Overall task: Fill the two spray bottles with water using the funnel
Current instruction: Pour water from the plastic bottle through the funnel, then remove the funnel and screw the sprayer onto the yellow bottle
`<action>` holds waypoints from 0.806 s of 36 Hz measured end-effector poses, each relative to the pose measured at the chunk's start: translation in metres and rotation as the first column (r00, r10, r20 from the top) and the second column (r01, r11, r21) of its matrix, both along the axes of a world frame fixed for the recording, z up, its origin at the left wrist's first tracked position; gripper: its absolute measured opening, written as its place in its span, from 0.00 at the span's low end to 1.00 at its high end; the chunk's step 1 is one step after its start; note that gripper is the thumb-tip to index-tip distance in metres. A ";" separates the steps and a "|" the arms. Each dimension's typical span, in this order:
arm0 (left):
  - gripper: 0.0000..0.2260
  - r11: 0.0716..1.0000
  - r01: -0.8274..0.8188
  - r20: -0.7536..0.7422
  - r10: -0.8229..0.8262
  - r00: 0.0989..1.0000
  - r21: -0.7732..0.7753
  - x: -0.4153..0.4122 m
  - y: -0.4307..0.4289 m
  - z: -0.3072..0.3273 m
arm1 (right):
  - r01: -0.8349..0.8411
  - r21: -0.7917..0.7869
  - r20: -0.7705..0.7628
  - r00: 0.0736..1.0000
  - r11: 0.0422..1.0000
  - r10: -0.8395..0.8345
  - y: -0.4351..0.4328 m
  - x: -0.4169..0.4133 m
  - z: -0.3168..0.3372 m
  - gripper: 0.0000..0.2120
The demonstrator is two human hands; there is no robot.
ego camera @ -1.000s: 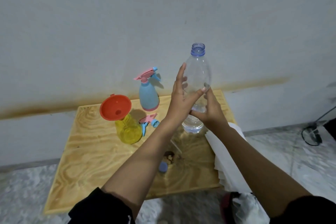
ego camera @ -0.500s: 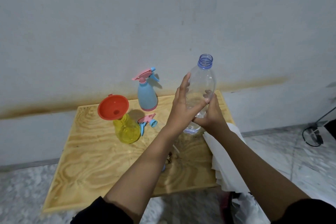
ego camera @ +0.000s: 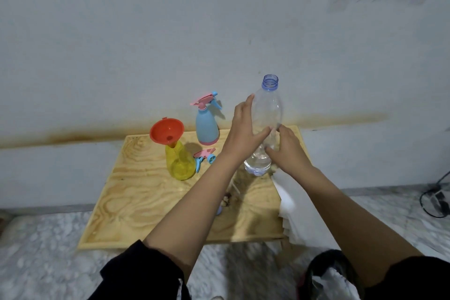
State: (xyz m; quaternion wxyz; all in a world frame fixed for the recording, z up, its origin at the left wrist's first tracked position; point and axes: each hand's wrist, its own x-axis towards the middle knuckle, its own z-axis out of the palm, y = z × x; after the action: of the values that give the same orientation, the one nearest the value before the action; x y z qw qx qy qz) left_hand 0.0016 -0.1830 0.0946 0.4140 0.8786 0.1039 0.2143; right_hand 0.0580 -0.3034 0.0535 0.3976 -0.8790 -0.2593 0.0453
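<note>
Clear plastic catches my eye first in the head view: a water bottle [ego camera: 266, 126] stands upright, uncapped, near the table's two o'clock corner, with a little water pooled in its base. My left hand [ego camera: 244, 134] lies flat against the bottle's left side, fingers [ego camera: 244, 109] straight and pressed together, thumb stretched across the front. My right hand [ego camera: 288, 151] sits at the bottle's four o'clock side, fingers curled loosely beside its lower half; I cannot tell whether they touch or grip it.

At nine o'clock from the bottle, the yellow spray bottle [ego camera: 179, 162] stands on the plywood table [ego camera: 136, 202] with the orange funnel [ego camera: 166, 131] seated in its neck, tilted toward me. Its removed pink and blue spray head [ego camera: 205, 156] lies just beside it. At eleven o'clock from the yellow one, the blue spray bottle [ego camera: 207, 123] stands near the wall with its trigger top on.

White paper [ego camera: 292, 209] hangs over the table's four o'clock edge.
</note>
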 end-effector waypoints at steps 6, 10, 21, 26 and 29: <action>0.30 0.995 -0.024 -0.103 0.033 0.994 0.094 -0.015 -0.002 0.011 | -0.026 -0.086 0.009 1.000 0.996 0.027 -0.013 -0.016 0.010 0.25; 0.28 0.989 -0.048 -0.238 0.081 0.968 0.141 -0.037 -0.001 0.001 | -0.047 -0.097 -0.013 0.999 0.994 0.046 -0.017 -0.033 0.005 0.22; 0.20 0.923 -0.352 -0.347 0.384 0.856 0.154 -0.121 0.049 -0.059 | -0.180 -0.074 -0.026 0.984 0.981 0.179 0.031 -0.078 -0.002 0.23; 0.27 0.873 -0.464 -0.343 0.487 0.804 0.152 -0.133 0.087 -0.070 | -0.230 0.003 0.006 0.973 0.973 0.230 0.082 -0.091 0.009 0.27; 0.30 0.870 -0.473 -0.306 0.492 0.815 0.138 -0.131 0.110 -0.071 | -0.252 0.038 -0.003 0.968 0.967 0.252 0.115 -0.095 0.015 0.32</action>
State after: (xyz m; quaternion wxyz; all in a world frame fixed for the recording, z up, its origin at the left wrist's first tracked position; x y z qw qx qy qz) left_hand -0.1291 -0.0727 0.0237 0.2983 0.8578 0.3850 0.1644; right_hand -0.0369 -0.1883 0.0689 0.4061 -0.8311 -0.3681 0.0938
